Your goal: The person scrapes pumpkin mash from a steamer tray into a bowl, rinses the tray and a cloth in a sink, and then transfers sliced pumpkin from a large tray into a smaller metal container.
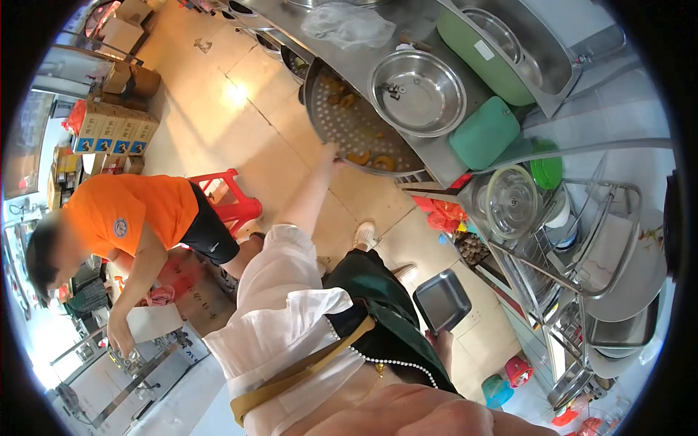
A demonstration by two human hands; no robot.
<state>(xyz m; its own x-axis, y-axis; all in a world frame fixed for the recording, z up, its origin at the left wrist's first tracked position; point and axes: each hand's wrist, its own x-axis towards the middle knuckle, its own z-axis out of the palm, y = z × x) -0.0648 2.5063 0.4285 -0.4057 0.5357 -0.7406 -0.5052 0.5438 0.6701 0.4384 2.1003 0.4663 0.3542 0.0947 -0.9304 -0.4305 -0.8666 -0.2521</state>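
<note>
The person's left hand [333,154], at the end of an arm in a loose white sleeve [280,265], reaches to the near rim of a large round vessel [347,122] at the upper centre of the frame; whether its grip is closed on that rim I cannot tell, as the fingers are too small to make out. The vessel has a dark bottom dotted with pale spots, and curved orange-brown pieces [383,163] lie in it, some near the hand and others toward its upper part. Right of the frame's centre and below it, the right hand [441,344] has its grip clamped on the lower edge of a dark rectangular tray [442,299], which is held above the tiled floor [280,94] with its hollow side facing the camera. Just right of the vessel, a metal bowl [434,109] with a few small dark bits inside stands on the steel surface [340,54], near a crumpled clear plastic bag [347,25] at the top of the frame. A green board [486,133] lies beside the bowl. A wire rack [618,280] with dishes fills the right side. At the left, another person in an orange top [149,211] bends forward beside a red stool [236,207].
</note>
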